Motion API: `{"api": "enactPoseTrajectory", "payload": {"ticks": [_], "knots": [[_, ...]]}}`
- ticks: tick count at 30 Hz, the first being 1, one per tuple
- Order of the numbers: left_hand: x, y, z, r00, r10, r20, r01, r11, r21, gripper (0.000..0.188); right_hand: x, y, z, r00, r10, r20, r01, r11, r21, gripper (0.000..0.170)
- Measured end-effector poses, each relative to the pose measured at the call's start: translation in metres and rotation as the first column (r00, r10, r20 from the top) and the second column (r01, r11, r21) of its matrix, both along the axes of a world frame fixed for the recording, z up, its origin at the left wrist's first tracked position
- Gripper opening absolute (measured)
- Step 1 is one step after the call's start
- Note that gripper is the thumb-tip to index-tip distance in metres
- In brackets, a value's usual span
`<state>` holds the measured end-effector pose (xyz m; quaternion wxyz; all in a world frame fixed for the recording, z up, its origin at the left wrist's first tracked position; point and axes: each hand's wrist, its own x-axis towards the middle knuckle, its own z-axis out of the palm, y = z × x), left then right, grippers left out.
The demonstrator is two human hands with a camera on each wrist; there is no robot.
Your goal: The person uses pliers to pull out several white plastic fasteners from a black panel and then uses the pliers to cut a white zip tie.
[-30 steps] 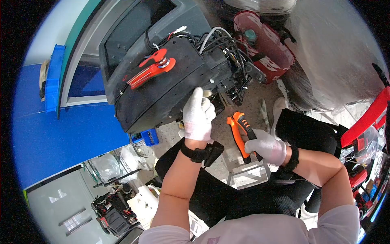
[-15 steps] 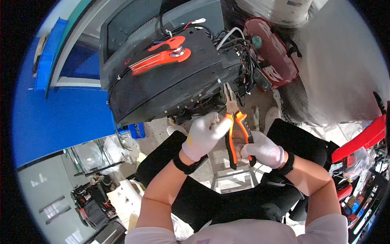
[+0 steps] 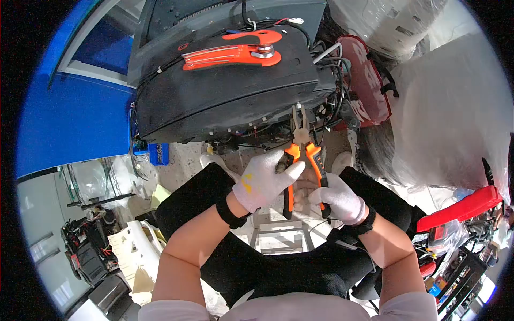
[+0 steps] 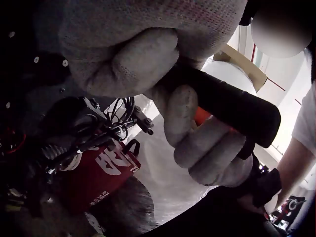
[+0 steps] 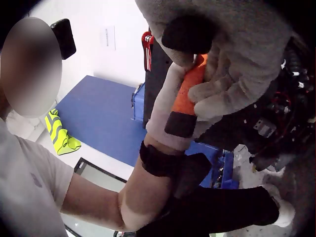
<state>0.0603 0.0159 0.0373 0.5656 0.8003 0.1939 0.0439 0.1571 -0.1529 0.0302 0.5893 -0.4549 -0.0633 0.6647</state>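
Both hands, in white knit gloves, are on one pair of pliers (image 3: 301,136) with orange-and-black handles. The left hand (image 3: 259,182) grips the left handle, thumb across it near the pivot. Around the right handle curl the fingers of the right hand (image 3: 344,200). The handles stand spread and the metal jaws part slightly, pointing up at the front edge of a black machine housing (image 3: 230,93). A black handle end (image 4: 237,106) sticks out past the gloved fingers in the left wrist view. In the right wrist view an orange handle (image 5: 190,94) shows between the hands.
A red tool (image 3: 230,56) with a metal pivot lies on the housing. Loose black cables (image 3: 334,80) bunch at its right end, beside a red bag (image 3: 364,80). Plastic-wrapped goods (image 3: 455,112) stand at right. A metal-framed stool (image 3: 278,238) is between the person's legs.
The left hand has come down from the housing's front edge and taken hold of the pliers, which the right hand held alone. The pliers have turned more upright, and their jaws have spread.
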Motion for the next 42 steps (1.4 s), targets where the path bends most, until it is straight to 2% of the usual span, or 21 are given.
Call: {"api": "enactPoseTrajectory", "payload": {"ticks": [2, 4, 7, 10, 12, 15, 20, 22, 25, 29, 31, 35, 38, 41, 42], "knots": [[0.0, 0.0, 0.0, 1.0, 0.01, 0.01, -0.01, 1.0, -0.002, 0.033, -0.003, 0.002, 0.0, 0.999, -0.033, 0.029, 0.033, 0.999, -0.005, 0.034], [0.0, 0.002, -0.003, 0.999, -0.04, -0.025, 0.042, 0.994, 0.097, 0.033, -0.003, 0.0, -0.004, 0.996, -0.066, 0.061, 0.067, 0.998, -0.008, 0.033], [0.002, -0.001, 0.005, 0.995, 0.015, -0.1, -0.01, 0.999, 0.052, 0.031, -0.002, -0.004, -0.014, 0.998, -0.027, 0.055, 0.026, 1.0, 0.007, 0.034], [0.002, -0.007, 0.005, 0.998, 0.062, -0.016, -0.06, 0.993, 0.106, 0.031, -0.004, 0.001, -0.002, 0.994, -0.1, 0.04, 0.098, 0.994, 0.051, 0.039], [0.002, -0.01, 0.005, 0.996, 0.072, -0.048, -0.065, 0.989, 0.133, 0.031, -0.004, 0.003, 0.005, 0.932, -0.11, -0.346, 0.118, 0.993, 0.001, 0.046], [0.0, -0.012, 0.004, 0.99, 0.1, -0.095, -0.087, 0.987, 0.132, 0.031, -0.005, 0.002, -0.004, 0.917, -0.107, -0.385, 0.125, 0.992, 0.023, 0.05], [0.001, -0.013, 0.006, 0.988, 0.121, -0.091, -0.112, 0.989, 0.098, 0.031, -0.003, 0.003, -0.006, 0.913, -0.079, -0.4, 0.111, 0.992, 0.058, 0.052], [0.0, -0.013, 0.007, 0.992, 0.113, -0.056, -0.102, 0.981, 0.165, 0.03, -0.003, 0.003, -0.006, 0.921, -0.085, -0.381, 0.12, 0.99, 0.07, 0.053], [0.0, -0.013, 0.008, 0.989, 0.122, -0.082, -0.108, 0.982, 0.156, 0.03, -0.003, 0.002, -0.007, 0.912, -0.08, -0.402, 0.118, 0.99, 0.071, 0.053], [0.001, -0.015, 0.003, 0.99, 0.108, -0.09, -0.09, 0.979, 0.182, 0.03, -0.005, 0.004, -0.004, 0.919, -0.081, -0.386, 0.108, 0.993, 0.048, 0.053], [0.001, -0.018, 0.004, 0.987, 0.129, -0.093, -0.115, 0.983, 0.143, 0.03, -0.007, 0.004, -0.006, 0.924, -0.095, -0.369, 0.114, 0.993, 0.031, 0.052], [0.001, -0.018, 0.005, 0.988, 0.129, -0.086, -0.115, 0.982, 0.151, 0.031, -0.008, 0.002, -0.014, 0.905, -0.107, -0.411, 0.118, 0.993, 0.003, 0.048], [0.0, -0.016, 0.008, 0.99, 0.098, -0.106, -0.079, 0.983, 0.164, 0.031, -0.008, 0.0, -0.017, 0.879, -0.135, -0.457, 0.13, 0.991, -0.042, 0.044], [0.0, -0.011, 0.009, 0.997, 0.066, -0.033, -0.059, 0.98, 0.189, 0.029, -0.006, 0.002, -0.012, 0.841, -0.146, -0.521, 0.137, 0.989, -0.057, 0.041], [-0.001, -0.007, 0.01, 0.997, -0.052, 0.054, 0.028, 0.926, 0.377, 0.023, -0.005, 0.003, -0.009, 0.81, -0.142, -0.569, 0.139, 0.989, -0.05, 0.04]]}}
